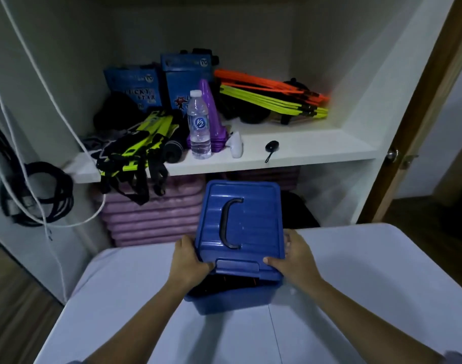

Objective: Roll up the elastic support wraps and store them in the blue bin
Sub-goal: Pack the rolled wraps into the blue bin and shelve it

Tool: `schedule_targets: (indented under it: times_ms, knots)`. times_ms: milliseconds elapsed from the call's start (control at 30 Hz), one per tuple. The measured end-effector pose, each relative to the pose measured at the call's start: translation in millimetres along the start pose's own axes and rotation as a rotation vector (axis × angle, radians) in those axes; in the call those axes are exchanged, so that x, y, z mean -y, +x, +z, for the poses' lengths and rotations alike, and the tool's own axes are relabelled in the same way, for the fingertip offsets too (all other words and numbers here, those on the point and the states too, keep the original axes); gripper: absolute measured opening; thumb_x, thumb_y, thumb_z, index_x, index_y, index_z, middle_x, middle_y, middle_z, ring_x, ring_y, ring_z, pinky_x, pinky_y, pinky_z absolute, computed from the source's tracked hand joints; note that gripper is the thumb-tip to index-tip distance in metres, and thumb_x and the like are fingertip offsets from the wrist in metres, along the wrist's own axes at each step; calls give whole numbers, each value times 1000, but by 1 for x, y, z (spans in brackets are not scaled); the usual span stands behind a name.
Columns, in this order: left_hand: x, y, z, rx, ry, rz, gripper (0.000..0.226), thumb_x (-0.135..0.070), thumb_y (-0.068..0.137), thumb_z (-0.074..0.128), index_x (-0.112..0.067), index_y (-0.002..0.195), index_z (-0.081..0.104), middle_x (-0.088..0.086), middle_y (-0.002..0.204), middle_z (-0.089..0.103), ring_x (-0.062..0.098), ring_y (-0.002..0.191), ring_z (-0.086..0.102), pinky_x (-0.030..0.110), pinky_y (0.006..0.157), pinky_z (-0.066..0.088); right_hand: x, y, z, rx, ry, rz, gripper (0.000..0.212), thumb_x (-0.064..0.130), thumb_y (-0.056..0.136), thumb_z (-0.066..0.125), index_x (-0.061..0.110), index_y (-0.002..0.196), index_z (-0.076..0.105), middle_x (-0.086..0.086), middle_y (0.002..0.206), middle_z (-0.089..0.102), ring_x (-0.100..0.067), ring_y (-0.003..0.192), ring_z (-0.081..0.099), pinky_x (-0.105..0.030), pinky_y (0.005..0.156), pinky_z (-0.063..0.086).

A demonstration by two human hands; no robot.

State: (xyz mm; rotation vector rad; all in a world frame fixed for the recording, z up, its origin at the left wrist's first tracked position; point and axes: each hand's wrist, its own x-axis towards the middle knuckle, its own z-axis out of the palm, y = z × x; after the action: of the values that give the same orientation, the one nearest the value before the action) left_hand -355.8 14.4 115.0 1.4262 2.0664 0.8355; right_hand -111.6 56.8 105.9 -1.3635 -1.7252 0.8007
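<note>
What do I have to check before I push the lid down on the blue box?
1. Both hands hold the lid: ok. The left hand and right hand grip its sides.
2. Lid lined up with the blue bin: not ok. The bin's near side shows open.
3. Nothing pokes above the rim: cannot tell. The dark contents lie in shadow.
4. Bin sits flat on the table: ok.
5. Fingers clear of the rim: cannot tell. The lid hides the fingertips.
</note>
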Motion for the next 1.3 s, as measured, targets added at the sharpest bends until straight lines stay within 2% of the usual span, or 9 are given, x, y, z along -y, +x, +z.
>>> schedule_targets:
  times_ms: [167,400,633,700,800,933,1067,1200,1300]
  knots:
    - [20,-1,13,97,158,-147,64,-21,61,73,-12,119,47,11,115,49,30,107,48,38,90,47,-24,-8,27,174,-34,95,70,18,56,87,18,110,43,3,107,56,-13,98,55,-15,74,41]
    - [40,6,25,139,189,-196,74,-4,77,54,-13,144,25,15,134,37,33,123,31,40,104,35,-48,-13,54,307,-221,111,79,55,53,74,29,123,47,8,112,61,-10,101,61,-30,86,54]
    - [58,11,30,-94,297,-64,48,-16,87,58,-11,134,46,17,129,46,34,118,40,42,99,39,-49,5,61,153,-625,-184,50,49,72,68,14,105,60,-7,112,50,-26,100,53,-35,77,53]
    - [54,7,36,-197,402,-1,39,-19,87,58,-9,124,54,18,120,52,35,108,46,44,87,44,-51,16,63,266,-679,-266,59,50,71,65,13,117,58,-17,130,47,-37,117,48,-47,95,48]
    - [41,2,50,-221,424,77,32,-28,89,54,-11,116,56,14,114,53,32,102,48,41,83,44,-48,23,67,448,-715,-148,70,56,82,51,20,139,38,-12,150,29,-31,137,28,-40,115,23]
    - [33,2,66,-132,508,-20,44,-49,91,42,-18,121,47,5,122,48,25,113,43,37,93,38,-41,17,81,296,-842,-247,64,70,64,39,24,98,65,-4,89,64,-24,78,59,-39,72,47]
    - [40,7,66,-73,602,-66,47,-52,91,39,-19,123,43,5,127,46,24,116,42,39,95,36,-39,18,89,230,-806,-304,36,56,72,53,24,81,66,0,73,61,-21,67,55,-36,66,38]
    - [52,16,58,-13,571,-22,41,-41,94,40,-18,128,40,4,133,43,24,122,38,40,100,34,-44,30,87,272,-632,-285,34,38,81,63,19,109,62,-7,110,56,-28,102,52,-39,87,41]
    - [61,24,50,25,490,38,41,-33,94,43,-17,132,37,4,136,42,23,126,37,40,103,34,-52,36,88,388,-621,-219,56,42,92,49,21,143,34,-7,149,29,-27,137,27,-41,116,19]
